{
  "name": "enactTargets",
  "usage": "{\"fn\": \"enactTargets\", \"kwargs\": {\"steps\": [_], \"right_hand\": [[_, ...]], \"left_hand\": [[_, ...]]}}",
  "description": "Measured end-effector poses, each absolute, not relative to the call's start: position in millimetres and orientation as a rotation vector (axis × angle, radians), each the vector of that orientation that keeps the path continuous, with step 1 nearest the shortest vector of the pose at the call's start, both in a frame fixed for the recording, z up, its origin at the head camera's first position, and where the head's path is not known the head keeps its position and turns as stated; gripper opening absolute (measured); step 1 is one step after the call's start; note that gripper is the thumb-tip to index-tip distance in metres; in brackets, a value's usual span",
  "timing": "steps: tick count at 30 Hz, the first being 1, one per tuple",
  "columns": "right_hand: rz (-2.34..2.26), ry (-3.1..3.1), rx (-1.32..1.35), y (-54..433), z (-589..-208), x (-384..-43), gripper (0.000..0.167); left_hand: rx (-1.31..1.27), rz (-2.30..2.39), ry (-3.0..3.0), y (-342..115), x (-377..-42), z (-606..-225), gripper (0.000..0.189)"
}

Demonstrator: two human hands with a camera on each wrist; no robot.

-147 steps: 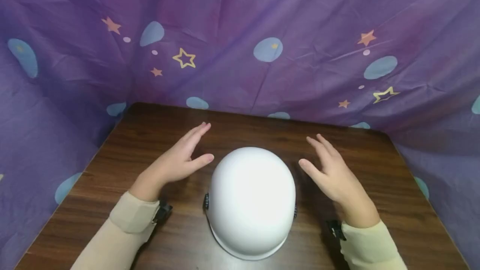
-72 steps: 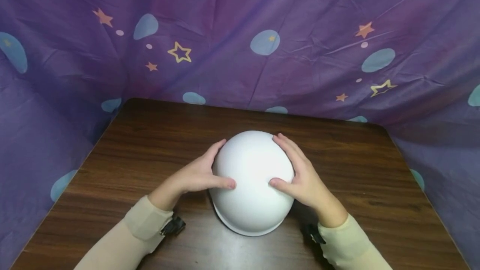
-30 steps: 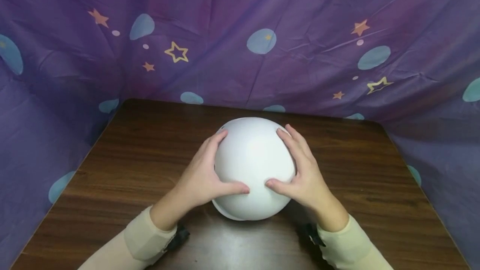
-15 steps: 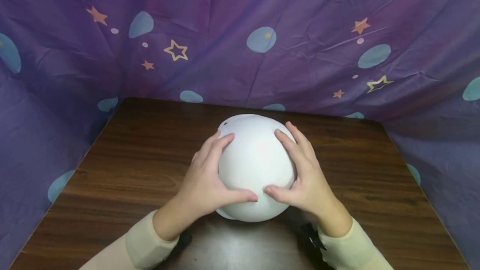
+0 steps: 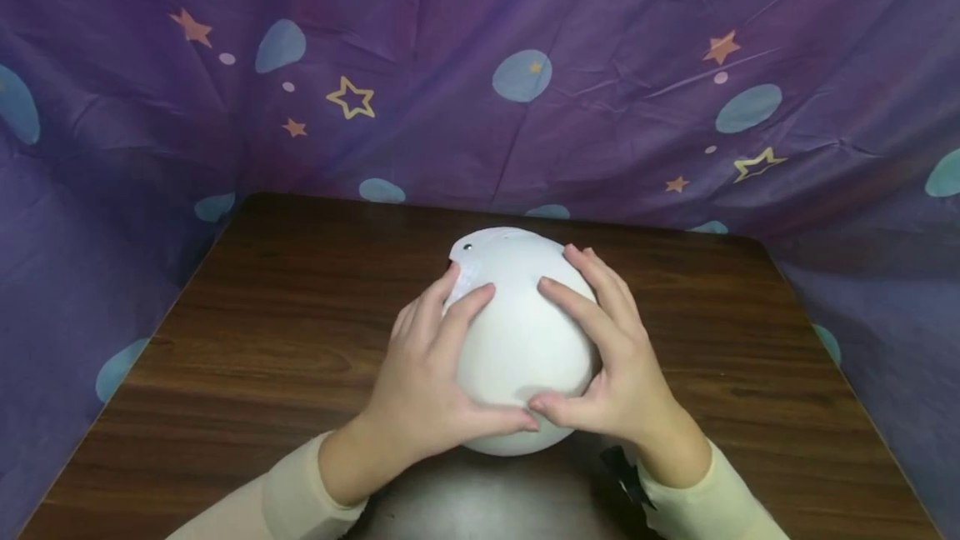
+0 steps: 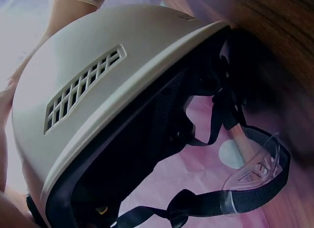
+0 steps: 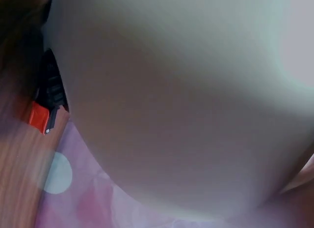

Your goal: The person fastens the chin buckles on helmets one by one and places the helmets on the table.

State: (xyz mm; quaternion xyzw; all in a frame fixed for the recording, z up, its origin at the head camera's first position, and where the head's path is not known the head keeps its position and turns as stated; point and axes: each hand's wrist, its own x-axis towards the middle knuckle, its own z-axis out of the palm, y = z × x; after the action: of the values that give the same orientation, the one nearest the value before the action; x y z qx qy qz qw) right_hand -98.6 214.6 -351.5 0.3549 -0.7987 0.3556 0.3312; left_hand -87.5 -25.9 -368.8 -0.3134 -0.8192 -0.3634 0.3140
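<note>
Between the left hand and right hand, both clasped around its shell, the white helmet sits lifted, tilting away over the table.

Dark wooden table walled by purple star-and-dot printed cloth.

- Head view: from above, facing forward and down onto the table and backdrop.
- Left wrist view: very close, beside the helmet, looking under its rim.
- Right wrist view: closer, against the same helmet's shell.
</note>
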Motion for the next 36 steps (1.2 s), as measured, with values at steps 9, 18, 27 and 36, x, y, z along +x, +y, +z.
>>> {"fn": "enactTargets", "kwargs": {"steps": [9, 18, 27, 36], "right_hand": [[0.921, -2.157, 0.855, 215, -348, -96, 0.096], [0.947, -2.184, 0.820, 218, -349, -99, 0.098], [0.978, -2.181, 0.845, 222, -351, -101, 0.098], [0.992, -2.155, 0.876, 226, -352, -104, 0.098]], "left_hand": [[-0.939, -1.192, -2.188, -37, -102, -368, 0.107], [-1.041, -1.850, -2.001, -51, -139, -388, 0.102], [-1.336, -2.289, -2.028, -72, -177, -422, 0.122], [-1.718, -2.112, -2.295, -87, -188, -434, 0.158]]}}
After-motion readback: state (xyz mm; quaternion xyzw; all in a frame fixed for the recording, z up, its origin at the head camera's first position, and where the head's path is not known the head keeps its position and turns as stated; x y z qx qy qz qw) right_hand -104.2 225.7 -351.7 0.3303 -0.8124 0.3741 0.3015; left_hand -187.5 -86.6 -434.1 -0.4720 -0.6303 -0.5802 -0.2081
